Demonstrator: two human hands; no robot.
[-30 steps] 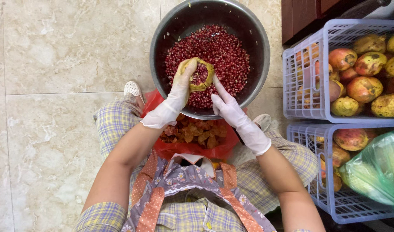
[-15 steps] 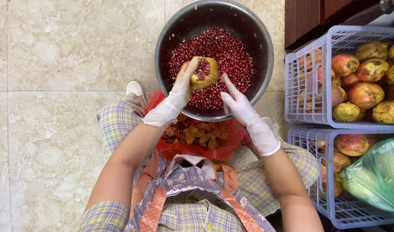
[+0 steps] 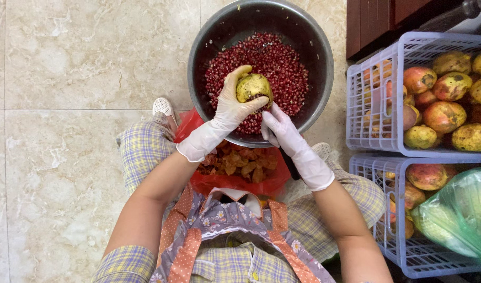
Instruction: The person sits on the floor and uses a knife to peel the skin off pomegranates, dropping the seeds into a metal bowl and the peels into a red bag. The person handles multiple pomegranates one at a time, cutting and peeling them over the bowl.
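My left hand (image 3: 231, 107) cupped a pomegranate half (image 3: 253, 87) over the bowl (image 3: 324, 68); my right hand (image 3: 282, 128) gripped a dark handle (image 3: 290, 165).

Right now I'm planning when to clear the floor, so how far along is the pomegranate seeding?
Done: the metal bowl holds a thick layer of red seeds, and emptied peels fill the red bag. In hand: the left hand grips a pomegranate piece over the bowl, the right hand beside it, holding a dark handle. Left: two crates still hold many whole pomegranates.
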